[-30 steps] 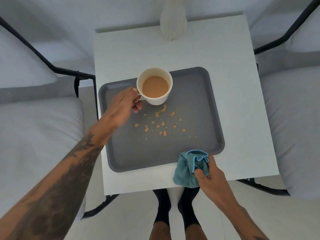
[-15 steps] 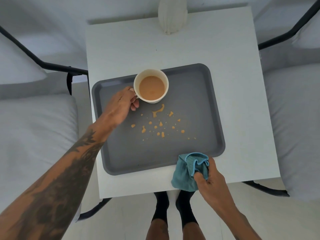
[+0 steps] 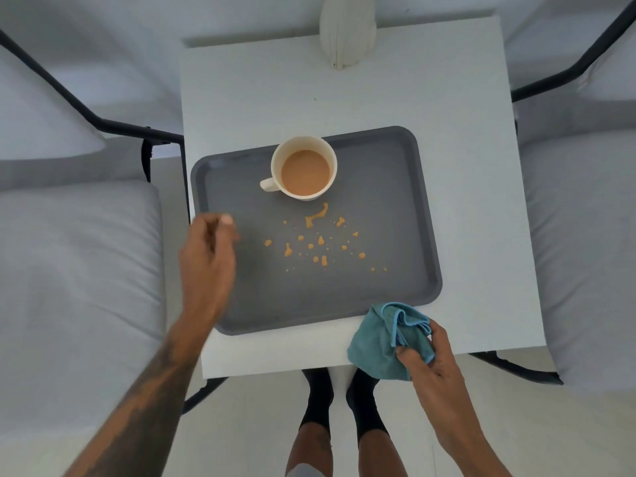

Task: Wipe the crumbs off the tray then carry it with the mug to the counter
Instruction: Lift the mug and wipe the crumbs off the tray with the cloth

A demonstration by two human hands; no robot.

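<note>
Two feet in black socks (image 3: 339,404) are seen nearest, on a pale floor below the table edge.

Right hand (image 3: 432,366): fingers (image 3: 407,356) are closed around a crumpled teal microfibre cloth (image 3: 383,342), which is held at the near edge of the table, just beside the tray's near right corner and partly overhanging the table edge.

Left hand (image 3: 206,259), on a tattooed forearm: it is held over the left rim of the tray with fingers loosely curled and nothing gripped; contact with the tray cannot be told. It is well apart from the mug.

Flat rectangular grey plastic tray (image 3: 395,287) with rounded corners: it is laid on a square white table (image 3: 464,149), slightly rotated.

Scattered orange-brown crumbs and drips (image 3: 320,242): they are spread across the middle of the tray, just in front of the mug.

Cream ceramic mug (image 3: 303,166): it is stood upright in the far half of the tray, filled with a light brown drink, handle turned to the left.

Ribbed white vase (image 3: 346,32): it is placed at the far edge of the table, cut off by the frame.

Grey cushioned seats (image 3: 69,270) on black metal frames are set on either side of the table.
</note>
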